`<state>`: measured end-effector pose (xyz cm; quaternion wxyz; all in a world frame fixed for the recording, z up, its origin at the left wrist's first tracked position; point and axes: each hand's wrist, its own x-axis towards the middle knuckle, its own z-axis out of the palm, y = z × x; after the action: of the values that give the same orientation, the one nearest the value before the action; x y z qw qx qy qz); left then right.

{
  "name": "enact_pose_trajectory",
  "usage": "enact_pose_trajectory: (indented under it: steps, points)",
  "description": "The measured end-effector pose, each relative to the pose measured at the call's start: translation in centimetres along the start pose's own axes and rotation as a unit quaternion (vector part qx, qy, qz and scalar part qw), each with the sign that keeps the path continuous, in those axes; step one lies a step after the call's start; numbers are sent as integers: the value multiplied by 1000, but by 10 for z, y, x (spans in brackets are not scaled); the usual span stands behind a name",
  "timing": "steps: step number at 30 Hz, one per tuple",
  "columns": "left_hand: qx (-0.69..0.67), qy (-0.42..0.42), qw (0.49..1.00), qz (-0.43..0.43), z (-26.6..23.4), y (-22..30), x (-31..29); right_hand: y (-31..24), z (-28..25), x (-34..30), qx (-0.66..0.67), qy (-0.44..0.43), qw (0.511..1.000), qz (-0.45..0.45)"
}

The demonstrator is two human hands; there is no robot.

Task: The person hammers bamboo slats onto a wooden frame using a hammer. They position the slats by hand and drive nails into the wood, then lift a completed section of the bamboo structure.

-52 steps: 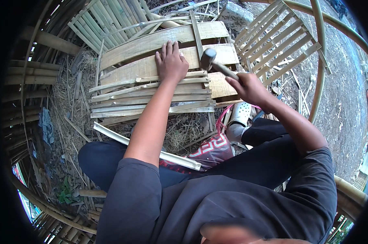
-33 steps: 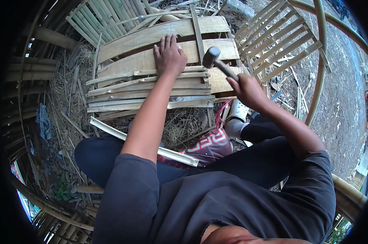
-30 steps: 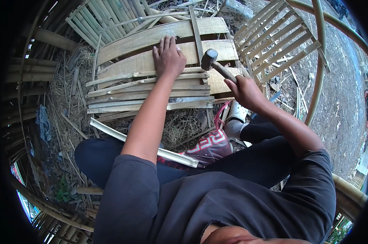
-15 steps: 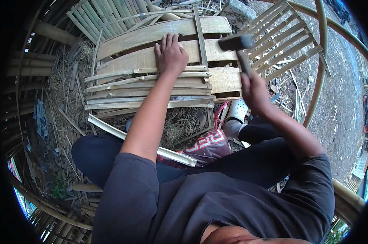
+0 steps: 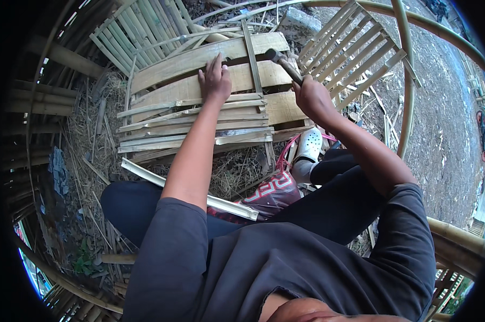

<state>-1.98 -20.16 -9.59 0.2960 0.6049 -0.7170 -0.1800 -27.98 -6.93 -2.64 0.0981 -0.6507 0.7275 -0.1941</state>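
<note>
My right hand [image 5: 313, 99] is wrapped round the handle of a hammer [image 5: 291, 70], whose dark head hangs over the right end of the wooden boards. On the middle of those boards rests my left hand [image 5: 215, 85], its fingers stretched forward and somewhat apart, with nothing visible in it. The pale wide boards [image 5: 178, 83] lie side by side with dark gaps between them. A thin crosspiece [image 5: 251, 56] runs across them, right of my left hand. Split bamboo strips [image 5: 194, 122] lie along the near side, under my left forearm.
A slatted bamboo panel [image 5: 355, 51] leans at the far right, and another bamboo panel [image 5: 140, 32] stands at the far left. A pale bamboo strip [image 5: 229, 206] lies across my lap near a dark red printed cloth [image 5: 274, 190]. Bamboo poles [image 5: 406, 96] frame the right side.
The hammer and my right hand have shifted left, and the hammer head now points further left. My left hand has slid slightly; its fingers are drawn closer together. The view has shifted a little.
</note>
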Motion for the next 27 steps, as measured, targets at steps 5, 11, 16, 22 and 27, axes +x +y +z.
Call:
enact_pose_trajectory:
  steps: [5, 11, 16, 22, 27]
  points:
    - [-207, -18, 977, -59, -41, -28, 9, -17, 34, -4, 7, -22, 1000, -9]
    - [-33, -419, 906, 44, -172, 54, -80, 5, 37, -17, -81, -86, 993, -29]
    - [1, -556, 809, 189, -184, 18, -192, -58, -16, -35, -282, -4, 947, -152]
    - [283, -648, 677, 202, -141, 5, -247, -62, -37, -86, -171, -263, 949, -34]
    - [169, -606, 756, 180, -146, 1, -254, -65, -23, -89, -97, -395, 913, 12]
